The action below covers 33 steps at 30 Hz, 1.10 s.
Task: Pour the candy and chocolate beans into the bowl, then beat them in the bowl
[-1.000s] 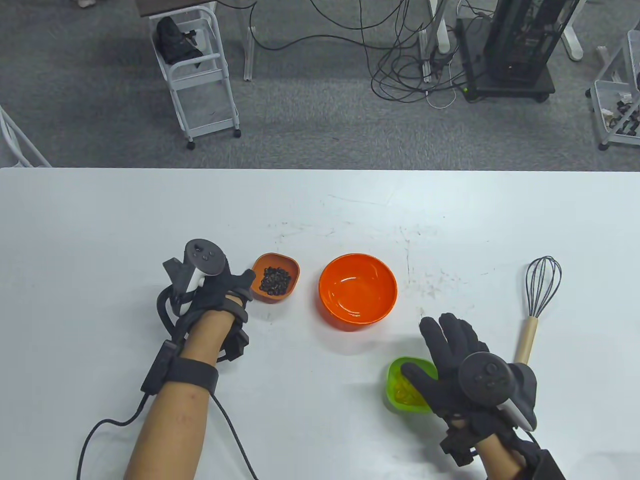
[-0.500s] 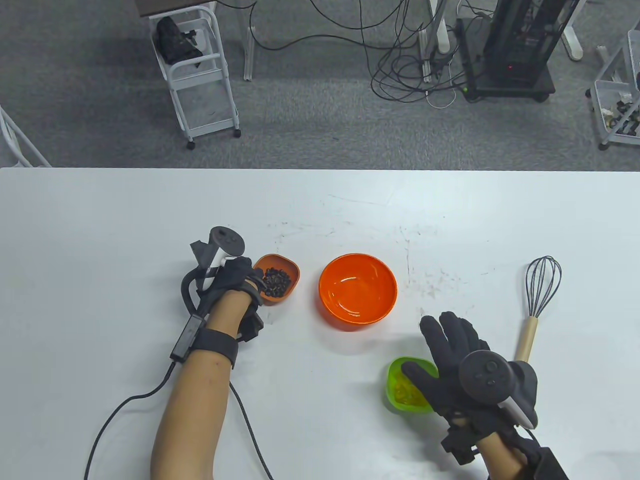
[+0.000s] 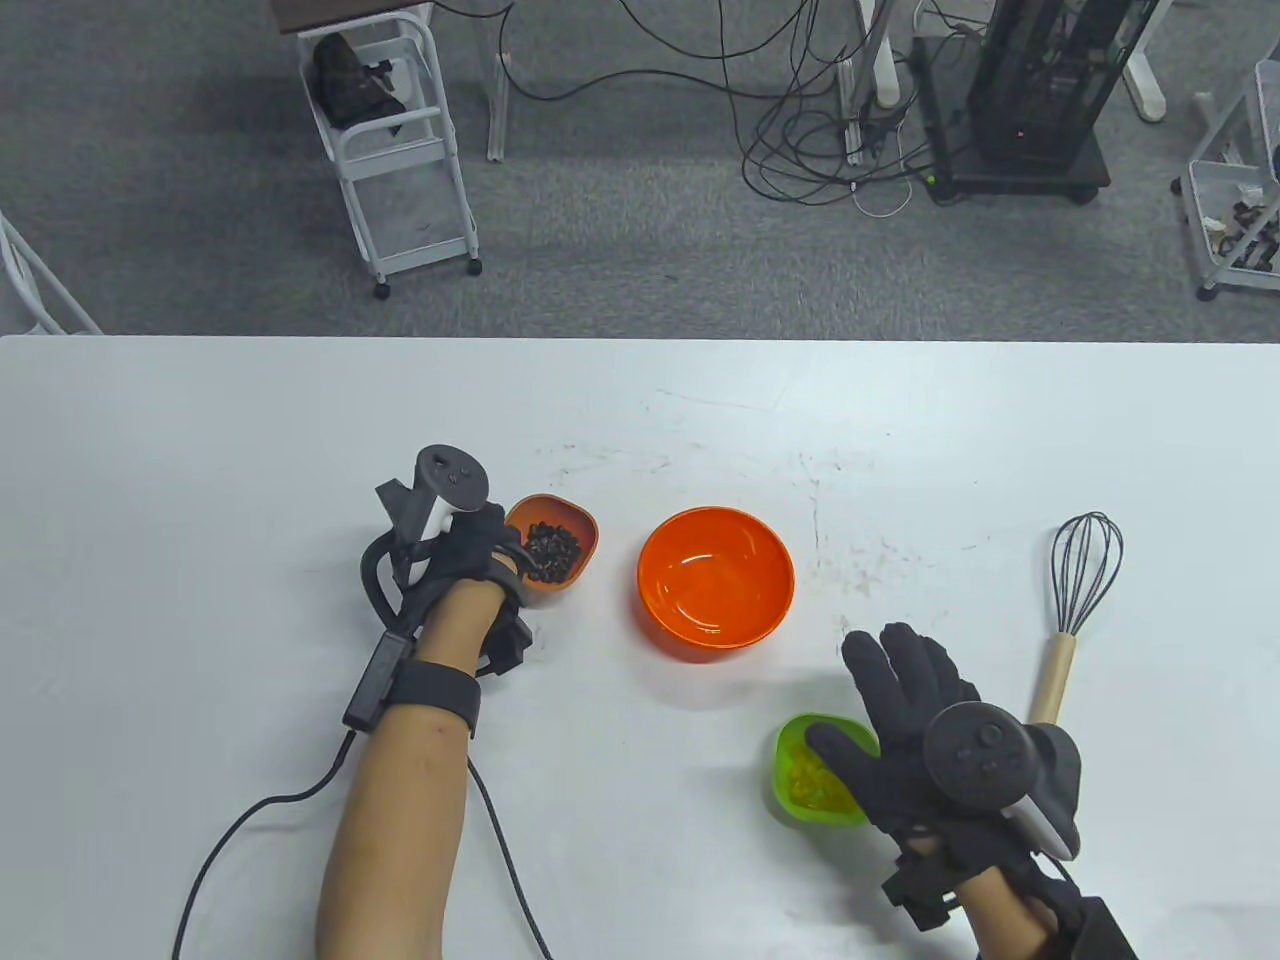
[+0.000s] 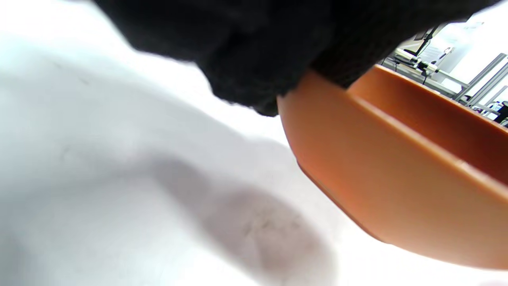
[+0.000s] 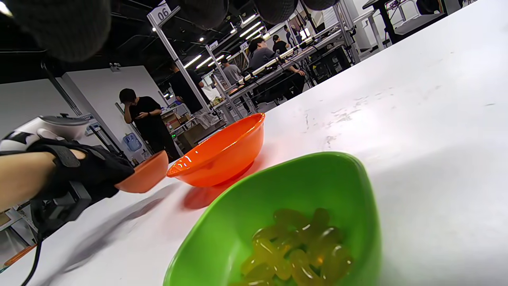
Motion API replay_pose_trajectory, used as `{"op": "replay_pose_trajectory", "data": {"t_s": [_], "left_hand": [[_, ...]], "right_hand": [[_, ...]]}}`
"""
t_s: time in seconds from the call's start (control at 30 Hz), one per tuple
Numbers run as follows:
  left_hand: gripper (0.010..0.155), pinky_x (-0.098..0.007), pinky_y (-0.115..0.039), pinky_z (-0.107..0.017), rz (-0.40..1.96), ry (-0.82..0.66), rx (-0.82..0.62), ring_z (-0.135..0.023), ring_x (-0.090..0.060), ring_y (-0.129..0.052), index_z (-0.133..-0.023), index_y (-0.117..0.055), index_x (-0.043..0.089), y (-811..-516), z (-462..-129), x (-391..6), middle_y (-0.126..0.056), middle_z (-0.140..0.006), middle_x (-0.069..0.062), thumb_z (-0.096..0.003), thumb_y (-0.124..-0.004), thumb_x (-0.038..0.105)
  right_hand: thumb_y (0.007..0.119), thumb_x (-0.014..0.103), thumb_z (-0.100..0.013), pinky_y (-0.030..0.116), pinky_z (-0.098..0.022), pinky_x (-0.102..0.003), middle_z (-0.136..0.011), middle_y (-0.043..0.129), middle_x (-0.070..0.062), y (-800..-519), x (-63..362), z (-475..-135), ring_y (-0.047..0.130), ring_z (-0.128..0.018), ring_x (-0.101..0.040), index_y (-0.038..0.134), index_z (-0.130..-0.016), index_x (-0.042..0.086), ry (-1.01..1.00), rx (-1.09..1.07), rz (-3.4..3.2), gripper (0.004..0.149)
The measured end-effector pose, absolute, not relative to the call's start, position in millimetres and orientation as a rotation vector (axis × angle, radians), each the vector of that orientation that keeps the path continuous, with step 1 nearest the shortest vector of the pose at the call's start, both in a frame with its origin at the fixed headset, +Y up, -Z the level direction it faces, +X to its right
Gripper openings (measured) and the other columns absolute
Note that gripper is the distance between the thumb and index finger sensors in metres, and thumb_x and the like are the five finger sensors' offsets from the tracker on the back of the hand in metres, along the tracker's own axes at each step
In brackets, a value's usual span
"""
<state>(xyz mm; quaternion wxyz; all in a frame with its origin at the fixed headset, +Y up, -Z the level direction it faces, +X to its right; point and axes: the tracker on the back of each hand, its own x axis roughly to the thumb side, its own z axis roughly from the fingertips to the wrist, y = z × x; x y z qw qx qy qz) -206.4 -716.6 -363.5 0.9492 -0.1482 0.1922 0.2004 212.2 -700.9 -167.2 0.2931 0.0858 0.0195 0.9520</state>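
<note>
Gripping the small orange dish [image 3: 553, 548] of chocolate beans [image 3: 552, 545] with the left hand [image 3: 470, 560], fingers curled about its near rim; in the left wrist view, dish appearing raised off the worktop [image 3: 200, 480], shadow lying beneath it. Judging the step in hand as the lift ahead of the first pour. Hovering the right hand [image 3: 905, 730] with fingers spread and straight, gripping nothing, over the right edge of the green dish [image 3: 800, 790]; contact with the dish not determinable. Sitting empty just right of the left hand: the large orange bowl [image 3: 716, 582], glossy inside. Calling next for carrying the small dish rightward over the bowl's rim and tipping gently, loose beans being liable to scatter. Showing translucent yellow candy [image 5: 297, 248] heaped in the green dish. Lying to the right of the right hand, untouched: whisk [image 3: 1075, 600].
</note>
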Motion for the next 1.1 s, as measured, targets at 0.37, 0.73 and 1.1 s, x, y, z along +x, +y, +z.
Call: {"op": "replay_pose_trajectory", "data": {"t_s": [0.37,0.73,1.1], "left_hand": [[0.046,-0.032,-0.088,0.003,0.350,0.185,-0.287,-0.004,-0.016,-0.096,-0.078,-0.089,0.013,-663,-351,-131,-0.103,-0.034,-0.003,-0.0442,-0.093,0.044],[0.046,-0.035,-0.090,-0.002,0.266,0.129,-0.252,-0.012,-0.020,-0.100,-0.082,-0.085,0.015,-685,-360,-69,-0.104,-0.043,-0.004,-0.0450,-0.092,0.042],[0.048,-0.036,-0.092,-0.007,0.225,0.138,-0.231,-0.019,-0.023,-0.105,-0.083,-0.080,0.016,-694,-365,-63,-0.105,-0.053,-0.004,-0.0445,-0.092,0.041]], "right_hand": [[0.067,0.071,-0.046,0.034,-0.061,-0.082,-0.118,0.029,-0.025,-698,215,-166,0.029,-0.103,-0.057,0.037,-0.115,0.022,0.023,0.221,2.520,0.090],[0.066,0.070,-0.047,0.035,-0.062,-0.082,-0.118,0.029,-0.025,-696,215,-166,0.029,-0.104,-0.057,0.037,-0.115,0.023,0.005,0.216,2.557,0.088],[0.066,0.071,-0.046,0.034,-0.062,-0.082,-0.118,0.029,-0.025,-697,214,-165,0.029,-0.103,-0.057,0.037,-0.115,0.023,0.027,0.239,2.543,0.089]]}}
